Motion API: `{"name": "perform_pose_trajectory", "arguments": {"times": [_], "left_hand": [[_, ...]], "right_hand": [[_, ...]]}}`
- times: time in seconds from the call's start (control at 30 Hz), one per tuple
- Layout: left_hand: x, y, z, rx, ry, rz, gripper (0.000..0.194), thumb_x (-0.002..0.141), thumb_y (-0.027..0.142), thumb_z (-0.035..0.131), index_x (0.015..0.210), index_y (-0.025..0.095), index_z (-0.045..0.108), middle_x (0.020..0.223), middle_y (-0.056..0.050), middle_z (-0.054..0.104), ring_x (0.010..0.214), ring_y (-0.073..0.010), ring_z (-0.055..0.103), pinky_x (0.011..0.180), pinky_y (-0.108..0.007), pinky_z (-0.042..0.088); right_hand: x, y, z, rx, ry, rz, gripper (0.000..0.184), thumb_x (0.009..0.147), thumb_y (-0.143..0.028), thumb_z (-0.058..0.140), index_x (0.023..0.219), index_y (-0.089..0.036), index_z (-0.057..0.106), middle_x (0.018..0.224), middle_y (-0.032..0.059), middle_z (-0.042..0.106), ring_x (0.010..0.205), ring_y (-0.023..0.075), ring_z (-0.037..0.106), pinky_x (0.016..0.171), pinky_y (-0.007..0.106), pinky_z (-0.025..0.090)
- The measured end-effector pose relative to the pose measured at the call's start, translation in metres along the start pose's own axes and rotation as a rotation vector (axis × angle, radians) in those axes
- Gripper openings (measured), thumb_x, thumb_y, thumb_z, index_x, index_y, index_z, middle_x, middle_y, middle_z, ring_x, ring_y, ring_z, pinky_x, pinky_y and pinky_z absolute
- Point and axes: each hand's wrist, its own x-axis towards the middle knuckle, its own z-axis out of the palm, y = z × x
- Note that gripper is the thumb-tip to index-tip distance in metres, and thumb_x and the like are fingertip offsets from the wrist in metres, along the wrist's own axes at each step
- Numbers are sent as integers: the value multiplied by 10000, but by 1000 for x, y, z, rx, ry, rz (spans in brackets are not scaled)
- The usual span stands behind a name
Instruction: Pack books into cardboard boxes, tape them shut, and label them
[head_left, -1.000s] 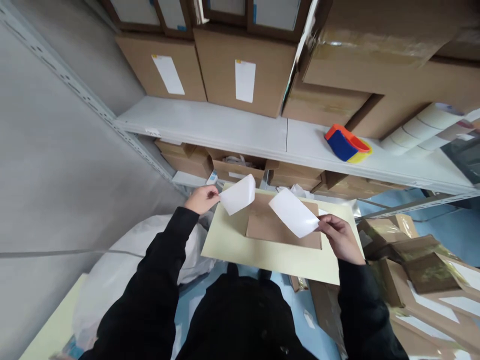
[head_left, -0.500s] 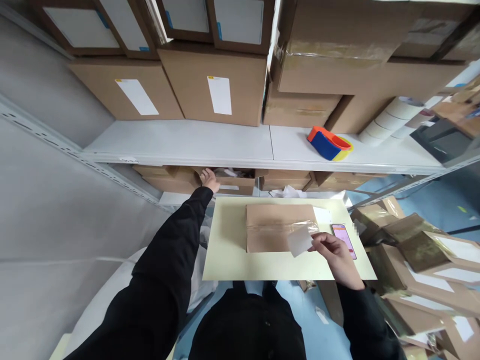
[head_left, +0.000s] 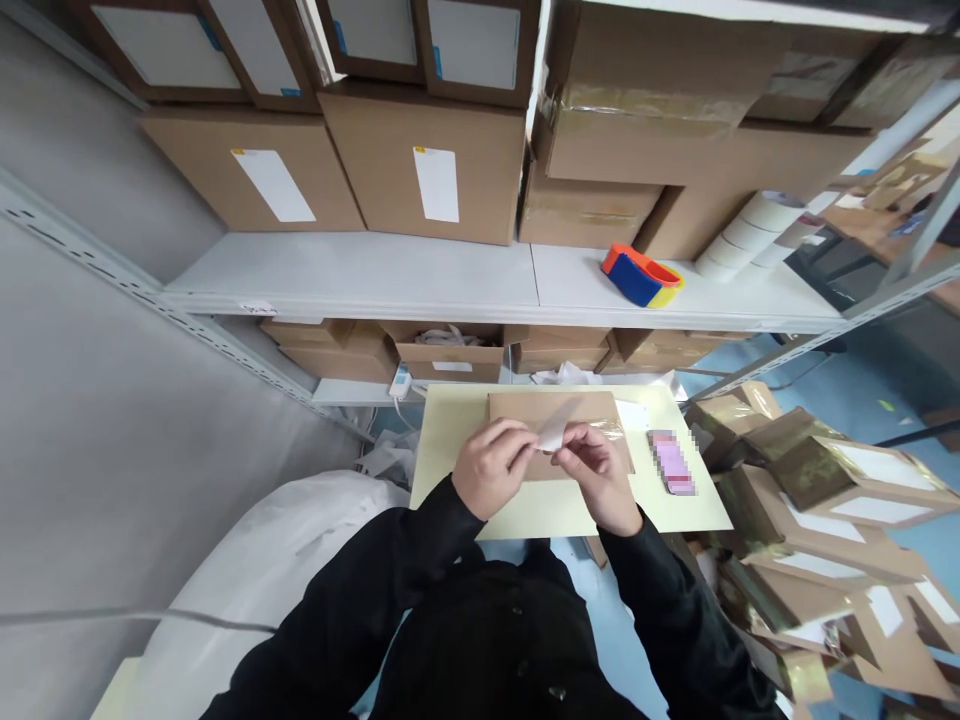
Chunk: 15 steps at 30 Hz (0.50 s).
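Note:
A flat brown cardboard parcel (head_left: 517,408) lies on a pale yellow board (head_left: 450,440) in front of me. Both hands meet just above the parcel's near edge. My left hand (head_left: 491,465) and my right hand (head_left: 596,470) each pinch one end of a small white label (head_left: 553,434) held between them. A phone (head_left: 670,462) with a pink screen rests on the board to the right of my right hand. Black sleeves cover both arms.
A white shelf (head_left: 360,280) carries large labelled cartons, a blue, orange and yellow tape dispenser (head_left: 640,278) and white tape rolls (head_left: 739,240). Open boxes (head_left: 448,352) sit under it. Taped flat parcels (head_left: 825,500) pile at right, a white sack (head_left: 255,580) at left.
My left hand came back from the open box under the shelf and joined my right hand on the label. The label moved left, over the parcel.

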Motion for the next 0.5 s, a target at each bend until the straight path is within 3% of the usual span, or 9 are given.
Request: {"name": "perform_pose_trajectory", "arguments": {"times": [0.07, 0.2, 0.27, 0.33, 0.4, 0.5], "left_hand": [[0, -7, -5, -109, 71, -102, 100, 821, 175, 544, 808, 204, 639, 839, -53, 668, 788, -156, 635, 729, -282, 502], [-2, -13, -1, -467, 92, -453, 141, 751, 301, 641, 721, 166, 612, 670, -16, 626, 600, -120, 578, 578, -240, 469], [-7, -11, 10, -609, 66, -593, 214, 706, 357, 680, 702, 157, 605, 627, 0, 609, 563, -105, 553, 542, -219, 446], [-15, -10, 23, -670, 56, -693, 258, 676, 393, 700, 696, 150, 612, 635, -2, 621, 579, -108, 563, 553, -217, 449], [-28, -9, 38, -653, 58, -779, 273, 670, 410, 698, 699, 146, 631, 647, -15, 642, 594, -122, 585, 566, -226, 462], [-51, -10, 57, -490, 74, -809, 247, 689, 401, 670, 690, 154, 658, 652, -30, 663, 593, -139, 603, 582, -247, 476]], "right_hand": [[-8, 1, -13, -118, -9, -53, 279, 787, -443, 644, 953, -221, 611, 968, 64, 611, 784, 168, 590, 676, 315, 501], [-15, 12, -42, -462, 393, -121, 454, 736, -427, 691, 1114, -219, 552, 1061, 82, 563, 801, 167, 531, 670, 311, 472], [-15, 17, -54, -452, 374, -33, 436, 751, -444, 664, 1093, -199, 551, 950, 54, 580, 754, 154, 527, 633, 284, 453], [-16, 21, -63, -360, 305, 72, 306, 789, -466, 611, 893, -180, 577, 745, 0, 552, 629, 121, 495, 564, 247, 412], [-22, 25, -70, -317, 287, 149, 309, 791, -478, 604, 729, -180, 549, 620, -28, 506, 550, 99, 448, 528, 232, 381], [-38, 35, -82, -350, 251, 236, 329, 753, -492, 641, 700, -172, 585, 618, -6, 567, 553, 109, 471, 535, 239, 397]]}}
